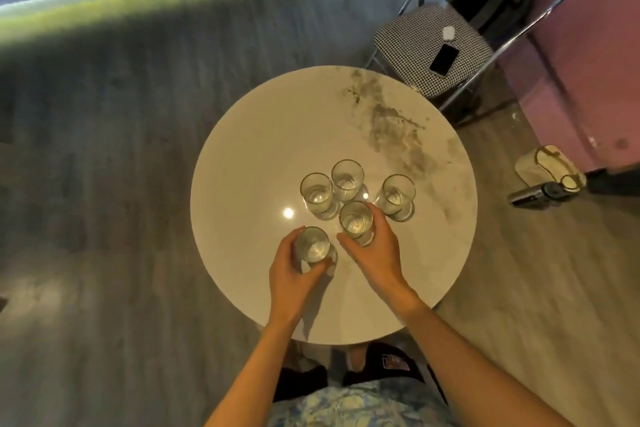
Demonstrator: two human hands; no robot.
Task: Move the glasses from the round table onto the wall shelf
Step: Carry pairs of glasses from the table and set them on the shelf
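Five clear drinking glasses with thin gold rims stand upright on the round white marble-look table (242, 166), grouped in its near half, so all of them are still waiting to be moved. The left hand (291, 270) wraps around the nearest glass (312, 246), thumb on one side and fingers on the other, and it appears to grasp the wall of the glass firmly. The right hand (375, 253) curls around the next glass (356, 222) from the right side; its fingers touch the glass, but whether the hold is already tight cannot be told. Taking one glass in each hand seems sensible, because it halves the trips to the shelf. Both glasses seem to rest on the table still, though this is hard to confirm from above. The other three glasses, the left one (317, 191), the far one (347, 178) and the right one (397, 194), stand close behind, so the right hand should lift straight up to avoid knocking them. The wall shelf is not in view. Beside the table a folding chair with a chequered seat (408, 55) carries a dark phone (444, 59).
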